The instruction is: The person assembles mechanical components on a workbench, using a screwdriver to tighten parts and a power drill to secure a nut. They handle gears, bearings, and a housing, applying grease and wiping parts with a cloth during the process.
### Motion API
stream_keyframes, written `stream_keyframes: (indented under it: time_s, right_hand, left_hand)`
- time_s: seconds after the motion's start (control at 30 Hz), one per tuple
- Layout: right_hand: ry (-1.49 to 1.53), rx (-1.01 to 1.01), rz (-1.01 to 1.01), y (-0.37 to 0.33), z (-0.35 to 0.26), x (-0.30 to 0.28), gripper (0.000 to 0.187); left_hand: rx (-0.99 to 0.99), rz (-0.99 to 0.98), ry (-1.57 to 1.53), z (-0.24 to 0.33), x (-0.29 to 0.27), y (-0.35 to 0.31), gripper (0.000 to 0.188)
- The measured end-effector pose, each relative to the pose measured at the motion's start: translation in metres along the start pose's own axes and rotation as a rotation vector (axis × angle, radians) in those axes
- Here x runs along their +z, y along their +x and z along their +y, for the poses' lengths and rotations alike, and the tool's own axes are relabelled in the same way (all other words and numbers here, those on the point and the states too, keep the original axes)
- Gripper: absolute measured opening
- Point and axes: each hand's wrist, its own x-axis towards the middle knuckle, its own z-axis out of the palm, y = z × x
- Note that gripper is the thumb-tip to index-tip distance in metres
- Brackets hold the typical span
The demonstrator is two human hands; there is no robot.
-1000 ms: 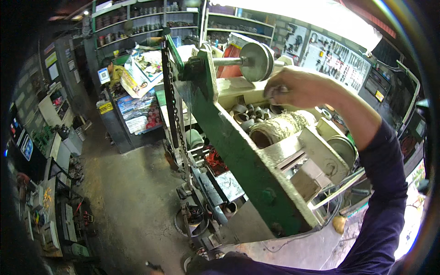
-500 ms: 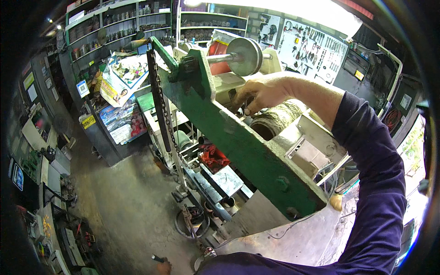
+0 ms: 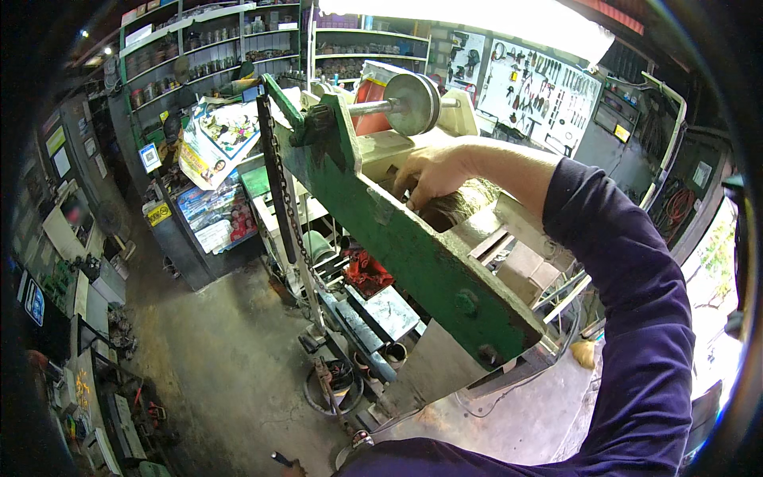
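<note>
Roll [image 3: 472, 199] lies beside green beam [image 3: 413, 250], right hand [image 3: 435, 171] near its edge, grip unclear, left hand [image 3: 295, 470] clasping a stick [image 3: 280, 459].

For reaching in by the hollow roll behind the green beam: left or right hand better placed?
Right, I'd judge: the right hand is across the green beam, close to the hollow roll. The left hand sits low at the picture's bottom edge, well away, seemingly holding a small dark item.

From the person's head, the wide fisheye camera looks down and forward, close above the long green metal beam [image 3: 413, 258] and out past it to distant white-edged open shelves [image 3: 369, 56].
</note>
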Motion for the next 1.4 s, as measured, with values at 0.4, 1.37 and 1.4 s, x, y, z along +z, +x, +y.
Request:
stream_keyframes:
  time_s: [0.4,1.37,1.4]
  right_hand:
    - [0.139,-0.142,1.084,-0.248,0.056,-0.073,0.036]
    - [1.102,0.78,0.753,-0.468,0.074,0.552,0.032]
    - [1.106,0.706,0.806,-0.465,0.078,0.533,0.032]
  left_hand:
    - [0.063,0.334,0.057,0.029,0.011,0.006,0.036]
    - [0.455,-0.198,1.033,0.069,0.236,-0.105,0.06]
    - [0.399,-0.142,1.022,0.066,0.226,-0.103,0.059]
